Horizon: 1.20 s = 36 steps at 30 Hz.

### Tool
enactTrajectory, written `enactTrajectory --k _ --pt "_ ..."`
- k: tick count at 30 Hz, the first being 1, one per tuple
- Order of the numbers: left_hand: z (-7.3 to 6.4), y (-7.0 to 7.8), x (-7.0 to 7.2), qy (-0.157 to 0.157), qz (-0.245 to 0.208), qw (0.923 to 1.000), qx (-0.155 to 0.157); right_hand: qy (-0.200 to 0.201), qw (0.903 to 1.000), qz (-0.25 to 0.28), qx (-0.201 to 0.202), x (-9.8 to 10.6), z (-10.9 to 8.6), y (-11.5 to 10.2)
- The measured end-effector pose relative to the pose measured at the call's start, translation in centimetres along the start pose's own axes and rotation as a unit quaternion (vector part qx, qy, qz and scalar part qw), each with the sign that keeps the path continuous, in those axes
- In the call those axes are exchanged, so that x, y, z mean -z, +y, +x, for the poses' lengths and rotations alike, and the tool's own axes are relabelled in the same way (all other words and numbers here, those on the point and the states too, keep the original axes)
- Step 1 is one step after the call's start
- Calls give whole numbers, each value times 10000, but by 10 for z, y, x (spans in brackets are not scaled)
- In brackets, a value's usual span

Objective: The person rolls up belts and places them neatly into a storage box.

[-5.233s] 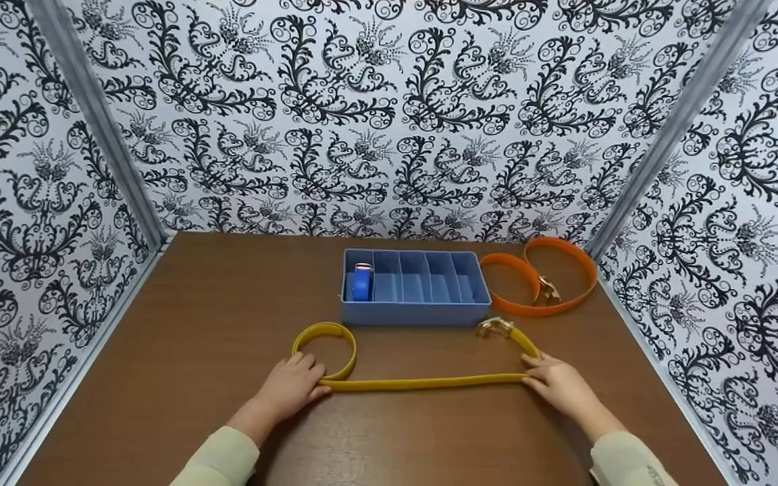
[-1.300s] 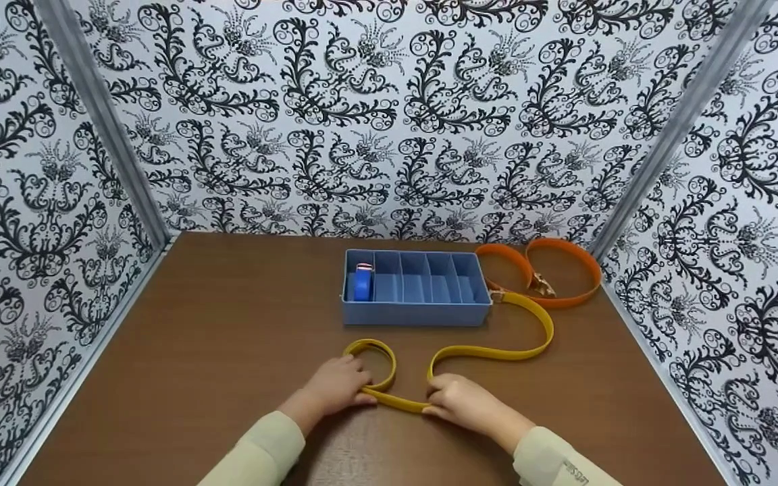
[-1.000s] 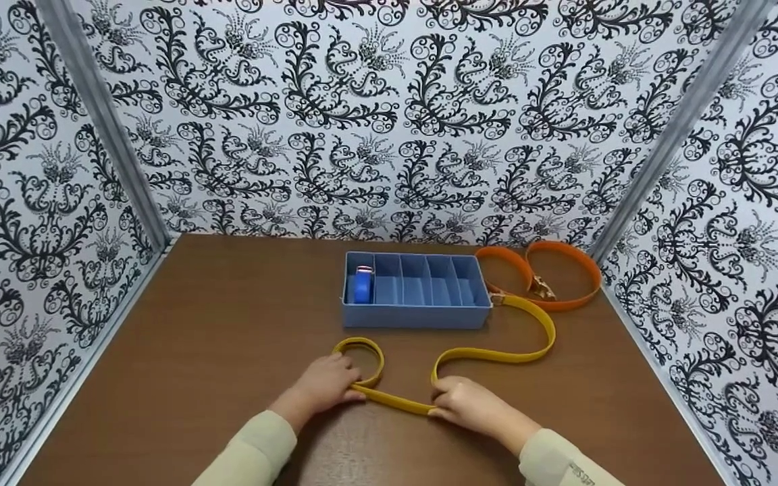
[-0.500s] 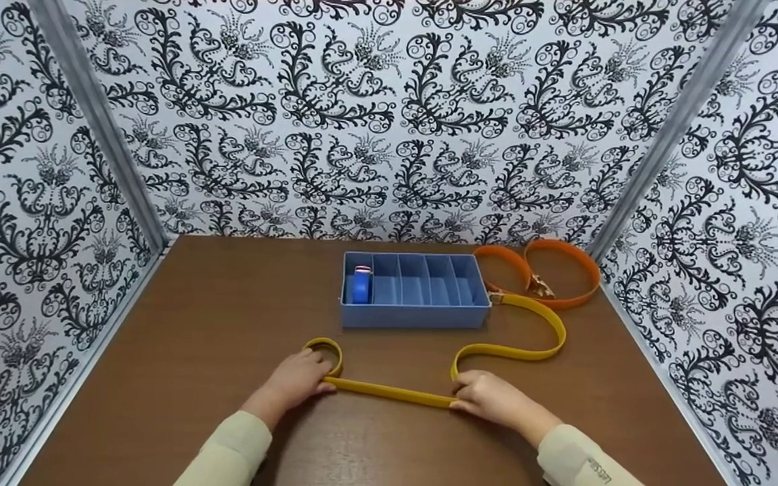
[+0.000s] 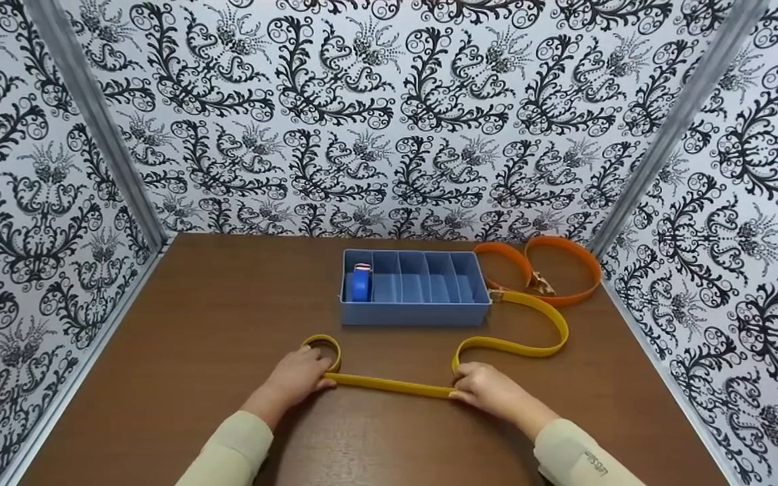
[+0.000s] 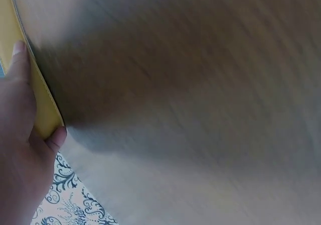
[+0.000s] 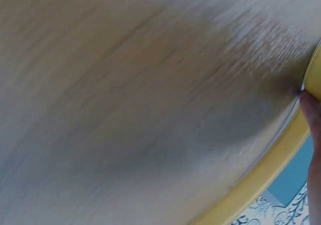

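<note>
Coil (image 5: 339,352) of yellow belt (image 5: 394,385) has shrunk.

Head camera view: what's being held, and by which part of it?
A long, flat, yellow leather-look strap: the left grip holds it at its coiled end, the right grip partway along, where it bends.

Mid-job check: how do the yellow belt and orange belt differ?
The yellow belt is held by the left hand and right hand; the orange belt is in neither. The yellow belt runs straight between the hands, while the orange belt curls into two wide loops. Both have gold-coloured metal fittings.
</note>
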State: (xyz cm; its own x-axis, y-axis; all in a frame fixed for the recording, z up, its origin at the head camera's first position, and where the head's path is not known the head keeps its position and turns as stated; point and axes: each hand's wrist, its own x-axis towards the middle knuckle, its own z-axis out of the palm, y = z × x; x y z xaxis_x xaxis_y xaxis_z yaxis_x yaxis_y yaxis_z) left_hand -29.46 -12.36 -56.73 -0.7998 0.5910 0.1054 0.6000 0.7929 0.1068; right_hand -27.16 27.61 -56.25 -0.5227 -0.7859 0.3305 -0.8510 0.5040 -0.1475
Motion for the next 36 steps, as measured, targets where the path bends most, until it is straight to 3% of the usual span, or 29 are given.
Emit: enactTrajectory --k 6,12,17,24,30,36 --pt "2 10 -1 -251 59 9979 589 -364 9878 -137 -1511 -4 11 -2" --pt "2 23 -1 -101 322 9964 781 -416 9760 88 -2138 -9 32 -18" --pt "3 39 -5 56 401 9964 745 -588 9727 175 -2238 -21 53 -31" --pt "12 66 -15 291 807 9932 783 -527 9771 -208 -2051 -40 84 -48" --pt "28 90 -19 290 911 9859 1373 -325 9813 -184 -1888 -51 105 -68" --pt "38 104 -19 51 725 9767 2020 -67 9744 -63 -2245 -56 118 -81"
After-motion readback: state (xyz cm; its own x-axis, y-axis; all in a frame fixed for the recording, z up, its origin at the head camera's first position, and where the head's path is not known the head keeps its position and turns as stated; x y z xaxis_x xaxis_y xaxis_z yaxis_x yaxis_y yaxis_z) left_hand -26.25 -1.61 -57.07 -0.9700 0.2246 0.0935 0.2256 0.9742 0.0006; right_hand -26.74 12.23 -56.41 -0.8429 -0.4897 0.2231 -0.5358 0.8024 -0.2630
